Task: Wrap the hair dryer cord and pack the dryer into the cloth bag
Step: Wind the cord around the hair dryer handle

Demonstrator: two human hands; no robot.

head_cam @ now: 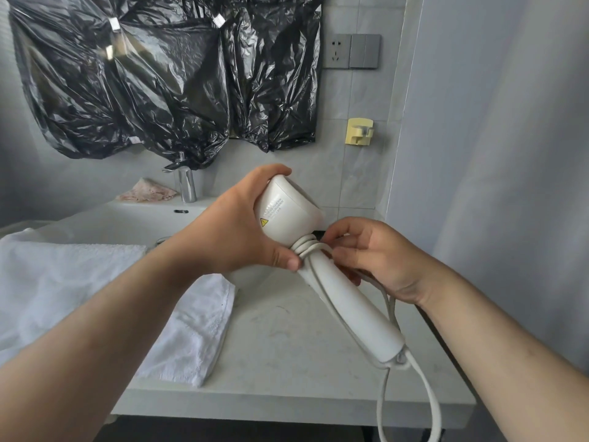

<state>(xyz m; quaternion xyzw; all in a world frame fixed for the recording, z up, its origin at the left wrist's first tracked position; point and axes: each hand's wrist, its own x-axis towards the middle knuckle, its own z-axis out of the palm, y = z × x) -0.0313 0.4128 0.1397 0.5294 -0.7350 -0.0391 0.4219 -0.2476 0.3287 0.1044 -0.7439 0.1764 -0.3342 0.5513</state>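
While the left hand gripped the dryer head, cord coiled.
Right hand pinched cord beside the handle, which slanted down-right.

The hair dryer is white and smooth. It is held up in the air above the counter, tilted. Its round fat head is up and to the left, with a small yellow warning sticker on it. Its long handle slants down to the right and nearer. The white cord is wound a few times around the top of the handle, just under the head. The rest of the cord runs along the handle and hangs down in a loop from its end.
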